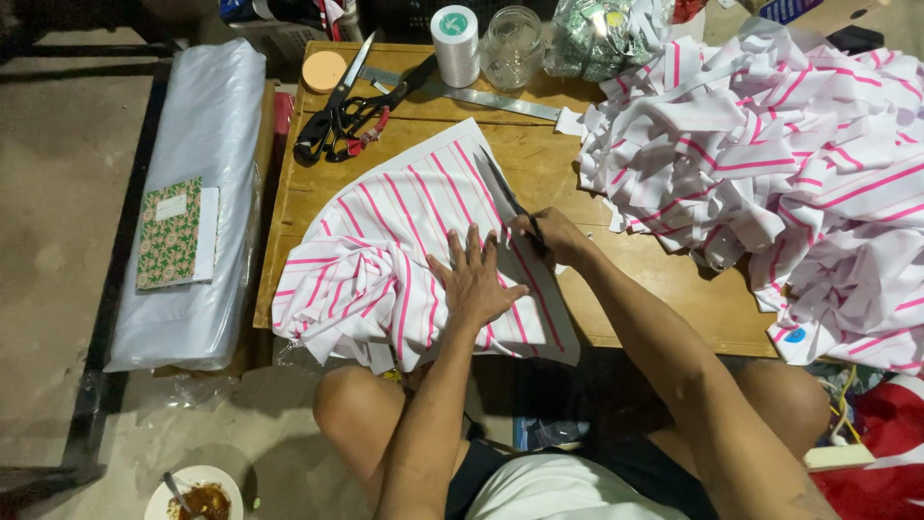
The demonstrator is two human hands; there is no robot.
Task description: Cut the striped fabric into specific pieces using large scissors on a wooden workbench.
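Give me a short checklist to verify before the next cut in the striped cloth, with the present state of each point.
1. Left hand lies flat on the striped cloth and holds it down: ok.
2. Right hand grips the scissors, blades pointing away from the body: ok.
3. Left fingers clear of the blades: they lie very close beside the right hand; cannot tell.
4. Cloth flat along the cutting line: flat near the blades, bunched at the lower left: ok.
5. Cut pile clear of the work: it lies apart, on the right of the table: ok.
6. Blades open or closed: cannot tell.
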